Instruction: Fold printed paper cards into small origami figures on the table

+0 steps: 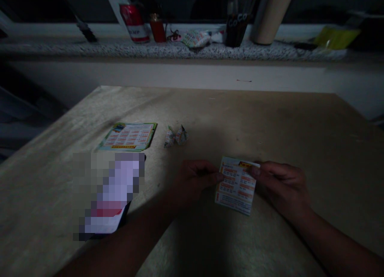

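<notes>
A small squarish printed paper sheet (237, 189), white with orange and red text blocks, is held just above the table in both hands. My left hand (195, 179) pinches its left edge between thumb and fingers. At its upper right corner, my right hand (282, 185) grips with the thumb on the front face. The sheet looks folded, though its layers cannot be made out. Left of the hands lies a stack of similar printed sheets (130, 136) with green edges. Beside the stack sit two small pointed folded paper pieces (175, 136), close together.
A phone (117, 193), blurred by pixelation, lies near my left forearm. Along the speckled windowsill (108, 51) stand a red can (135, 23), a red bottle-like item (158, 29), a crumpled printed packet (196, 39), a CoCo cup (238, 23) and a beige cylinder (273, 17).
</notes>
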`<state>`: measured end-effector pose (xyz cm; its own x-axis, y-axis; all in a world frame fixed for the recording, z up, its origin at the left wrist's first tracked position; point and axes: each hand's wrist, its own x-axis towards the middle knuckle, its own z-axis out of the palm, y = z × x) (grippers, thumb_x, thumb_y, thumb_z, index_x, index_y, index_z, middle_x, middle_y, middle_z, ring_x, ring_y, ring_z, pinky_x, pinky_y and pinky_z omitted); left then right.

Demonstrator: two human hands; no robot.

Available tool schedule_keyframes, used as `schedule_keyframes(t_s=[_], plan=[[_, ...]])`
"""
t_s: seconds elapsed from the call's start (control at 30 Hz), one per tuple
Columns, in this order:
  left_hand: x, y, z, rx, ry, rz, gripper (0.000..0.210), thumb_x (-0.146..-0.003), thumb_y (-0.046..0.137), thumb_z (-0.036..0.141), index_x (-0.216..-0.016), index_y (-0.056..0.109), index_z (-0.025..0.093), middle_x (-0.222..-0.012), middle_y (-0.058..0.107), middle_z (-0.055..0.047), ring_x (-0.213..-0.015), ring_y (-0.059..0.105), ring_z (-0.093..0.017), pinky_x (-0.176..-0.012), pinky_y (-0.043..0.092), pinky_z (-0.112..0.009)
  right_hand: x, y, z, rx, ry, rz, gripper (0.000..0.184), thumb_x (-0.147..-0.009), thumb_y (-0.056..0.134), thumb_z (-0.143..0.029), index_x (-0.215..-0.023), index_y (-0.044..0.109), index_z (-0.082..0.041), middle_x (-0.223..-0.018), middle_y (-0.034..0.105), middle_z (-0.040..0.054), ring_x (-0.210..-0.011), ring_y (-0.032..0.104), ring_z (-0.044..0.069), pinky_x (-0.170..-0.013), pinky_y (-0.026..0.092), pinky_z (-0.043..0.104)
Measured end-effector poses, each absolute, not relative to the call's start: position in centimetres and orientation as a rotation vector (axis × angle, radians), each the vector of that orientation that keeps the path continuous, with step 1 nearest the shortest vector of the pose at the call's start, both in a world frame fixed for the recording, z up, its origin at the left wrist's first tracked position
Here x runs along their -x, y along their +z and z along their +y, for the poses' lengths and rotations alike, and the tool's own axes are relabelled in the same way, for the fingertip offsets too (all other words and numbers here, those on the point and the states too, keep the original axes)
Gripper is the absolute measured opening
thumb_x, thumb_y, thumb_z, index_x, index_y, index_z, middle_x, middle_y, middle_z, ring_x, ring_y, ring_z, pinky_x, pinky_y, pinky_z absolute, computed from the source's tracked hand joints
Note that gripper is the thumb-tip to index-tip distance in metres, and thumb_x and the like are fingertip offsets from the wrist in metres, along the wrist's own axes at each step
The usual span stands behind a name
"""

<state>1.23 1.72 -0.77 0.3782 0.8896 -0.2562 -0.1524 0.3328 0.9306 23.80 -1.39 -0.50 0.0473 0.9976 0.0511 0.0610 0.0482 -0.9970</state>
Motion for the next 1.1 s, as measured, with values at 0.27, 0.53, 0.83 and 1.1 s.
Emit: schedule_keyframes(t_s=[0.27, 0.53, 0.83, 1.1], plan=[[-1.2, -0.7, 1.5, -0.995, 0.770, 0.905, 0.005, -0.072, 0.082, 0.020, -0.072, 0.079, 0.017, -0.072, 0.078, -0.001, -0.067, 0.069, -0.013, -0.068, 0.054, -0.024, -24.0, -1.8, -1.4, 1.142, 1.166, -1.069, 0.018, -0.083, 0.077, -0.032, -0.067, 0.078, -0.024, -0.056, 0.063, -0.0016, -0.052, 0.057, 0.015, -0.052, 0.046, 0.029], [-0.9, -0.2, 1.9, -0.923, 0.924, 0.945, 0.007, -0.069, 0.083, 0.019, -0.068, 0.076, 0.017, -0.073, 0.078, -0.001, -0.068, 0.071, -0.014, -0.070, 0.057, -0.026, -23.9, 0.6, 0.4, 0.859, 1.414, -0.854, 0.032, -0.086, 0.066, -0.038, -0.059, 0.069, -0.020, -0.061, 0.063, 0.0033, -0.064, 0.060, 0.018, -0.065, 0.052, 0.031], [-1.1, -0.1, 1.8, -0.947, 0.949, 0.978, 0.008, -0.069, 0.083, 0.022, -0.069, 0.077, 0.017, -0.074, 0.079, -0.002, -0.070, 0.073, -0.018, -0.073, 0.060, -0.031, -23.5, 1.0, 0.4, 0.847, 1.733, -0.553, 0.034, -0.081, 0.064, -0.036, -0.055, 0.046, -0.022, -0.059, 0.035, -0.0036, -0.050, 0.037, 0.013, -0.051, 0.045, 0.029], [-1.2, -0.1, 1.8, -0.931, 0.945, 0.937, 0.006, -0.071, 0.082, 0.019, -0.069, 0.077, 0.017, -0.074, 0.078, -0.002, -0.068, 0.072, -0.016, -0.072, 0.059, -0.029, -23.4, 1.1, 0.3, 0.737, 1.919, -0.463, 0.042, -0.082, 0.061, -0.041, -0.058, 0.032, -0.024, -0.056, 0.023, -0.0071, -0.047, 0.022, 0.011, -0.049, 0.040, 0.027]])
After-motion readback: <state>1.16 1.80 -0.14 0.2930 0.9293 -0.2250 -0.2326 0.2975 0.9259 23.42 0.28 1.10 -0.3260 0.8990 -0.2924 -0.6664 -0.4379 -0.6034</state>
